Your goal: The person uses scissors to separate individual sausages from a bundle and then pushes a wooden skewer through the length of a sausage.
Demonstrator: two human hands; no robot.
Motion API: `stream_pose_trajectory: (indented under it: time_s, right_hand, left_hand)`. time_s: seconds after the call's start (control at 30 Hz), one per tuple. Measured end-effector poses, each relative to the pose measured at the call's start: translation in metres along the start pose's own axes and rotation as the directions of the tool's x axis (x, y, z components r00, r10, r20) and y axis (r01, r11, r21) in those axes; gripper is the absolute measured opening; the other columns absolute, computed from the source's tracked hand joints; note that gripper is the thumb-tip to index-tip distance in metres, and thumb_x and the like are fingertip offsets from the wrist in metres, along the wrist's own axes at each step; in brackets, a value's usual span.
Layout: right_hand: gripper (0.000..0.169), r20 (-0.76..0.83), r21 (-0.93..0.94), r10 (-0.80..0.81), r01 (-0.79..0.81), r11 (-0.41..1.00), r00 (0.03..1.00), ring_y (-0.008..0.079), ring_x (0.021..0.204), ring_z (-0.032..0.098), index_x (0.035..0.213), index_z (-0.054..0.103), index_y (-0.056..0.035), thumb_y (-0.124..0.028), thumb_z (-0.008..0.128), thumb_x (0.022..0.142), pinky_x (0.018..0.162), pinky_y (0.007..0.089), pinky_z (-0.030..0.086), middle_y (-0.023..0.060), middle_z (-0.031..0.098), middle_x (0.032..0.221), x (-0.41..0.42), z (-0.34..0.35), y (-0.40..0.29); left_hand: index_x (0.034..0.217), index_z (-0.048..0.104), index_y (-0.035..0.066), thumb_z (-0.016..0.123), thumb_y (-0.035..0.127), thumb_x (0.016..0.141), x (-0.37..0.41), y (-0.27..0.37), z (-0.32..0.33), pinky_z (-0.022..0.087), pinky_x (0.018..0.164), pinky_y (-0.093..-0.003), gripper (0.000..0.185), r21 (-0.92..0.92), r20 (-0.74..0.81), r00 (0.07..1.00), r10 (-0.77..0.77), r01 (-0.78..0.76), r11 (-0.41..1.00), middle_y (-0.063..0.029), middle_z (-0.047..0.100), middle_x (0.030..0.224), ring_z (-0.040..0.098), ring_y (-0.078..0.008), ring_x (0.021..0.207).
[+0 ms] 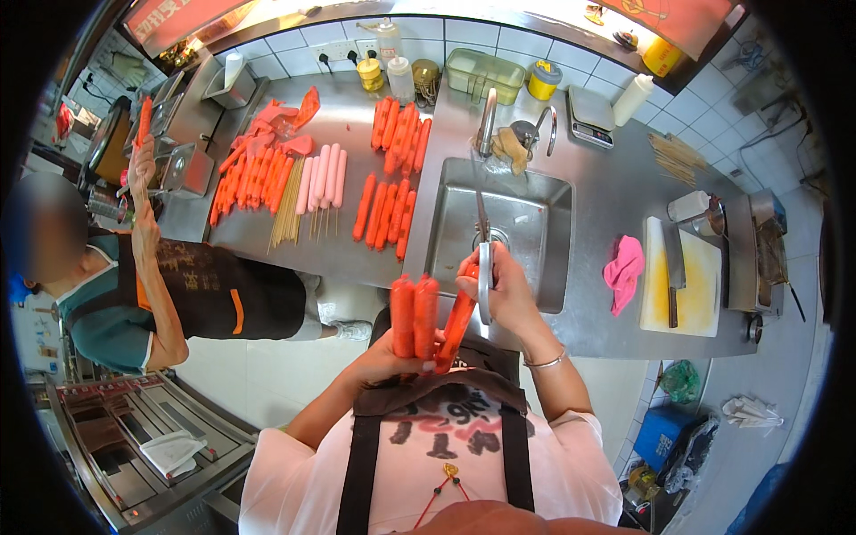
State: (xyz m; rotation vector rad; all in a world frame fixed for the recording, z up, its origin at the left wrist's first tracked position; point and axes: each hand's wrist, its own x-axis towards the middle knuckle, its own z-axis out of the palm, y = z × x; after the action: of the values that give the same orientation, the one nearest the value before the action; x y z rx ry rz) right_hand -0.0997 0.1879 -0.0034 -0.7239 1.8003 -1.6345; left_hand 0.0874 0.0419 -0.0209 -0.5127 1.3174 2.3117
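Note:
Several sausages in red wrappers (414, 314) stand upright in my left hand (394, 361), close to my chest. One more wrapped sausage (457, 329) slants from that hand up to my right hand (498, 287). My right hand grips a pair of scissors (484, 267) by the handles, their blades pointing away over the sink (558, 200). Whether the blades are apart is hard to tell. Left of the sink lie two groups of red-wrapped sausages (384, 214). Farther left are pink unwrapped sausages on sticks (324, 174), loose wooden skewers (287, 204) and more red sausages (251, 177).
At the left a co-worker (200, 287) holds up a red sausage (144, 120). Empty red wrappers (267, 127) lie at the counter's back. To the right are a pink cloth (623, 274), a white cutting board (699, 281) with a cleaver (674, 261), and a scale (590, 117).

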Motion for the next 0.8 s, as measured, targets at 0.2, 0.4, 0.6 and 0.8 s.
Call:
stream_pose_trajectory:
  time_s: [0.2,0.4,0.6,0.8]
  right_hand:
    - [0.028,0.041,0.069,-0.032,0.029,0.997,0.999,0.0091,0.082,0.055,0.102,0.048,-0.0034,-0.001,0.070,0.085,0.075,0.0255,0.047,0.0020,0.058,0.091,-0.013,0.013,0.012]
    - [0.030,-0.041,0.077,-0.090,0.093,0.993,0.995,0.0076,0.082,0.054,0.105,0.050,-0.0039,-0.001,0.070,0.083,0.077,0.0237,0.047,0.0048,0.061,0.108,-0.017,0.014,0.002]
    - [0.026,-0.145,0.001,-0.191,0.193,0.981,0.971,0.0034,0.072,0.047,0.101,0.050,-0.0057,-0.011,0.070,0.086,0.064,0.0204,0.044,0.0064,0.063,0.108,-0.020,-0.023,0.007]
    - [0.044,-0.046,-0.235,-0.088,0.075,0.969,0.995,0.0098,0.071,0.051,0.100,0.050,-0.0037,-0.022,0.083,0.077,0.065,0.0275,0.047,0.0064,0.063,0.091,-0.028,-0.033,0.001]
  left_hand:
    - [0.141,0.039,0.004,0.069,0.004,0.084,0.006,-0.003,0.016,0.048,0.095,-0.0317,0.064,-0.284,0.077,0.994,0.084,-0.059,0.957,-0.0073,0.063,0.120,0.060,-0.0163,0.109]
    - [0.132,0.049,0.002,0.071,0.000,0.081,0.008,-0.010,0.023,0.047,0.100,-0.0334,0.055,-0.128,0.044,0.988,0.146,-0.140,0.982,-0.0084,0.064,0.121,0.060,-0.0188,0.114]
    - [0.114,0.062,0.002,0.073,-0.001,0.079,0.014,-0.019,0.014,0.050,0.090,-0.0299,0.036,0.013,-0.077,0.976,0.203,-0.203,0.979,-0.0059,0.068,0.106,0.064,-0.0148,0.099]
    - [0.126,0.052,-0.001,0.076,-0.004,0.072,0.013,-0.023,-0.004,0.052,0.094,-0.0371,0.059,0.094,-0.096,0.984,0.151,-0.142,0.985,-0.0115,0.064,0.115,0.064,-0.0219,0.105]
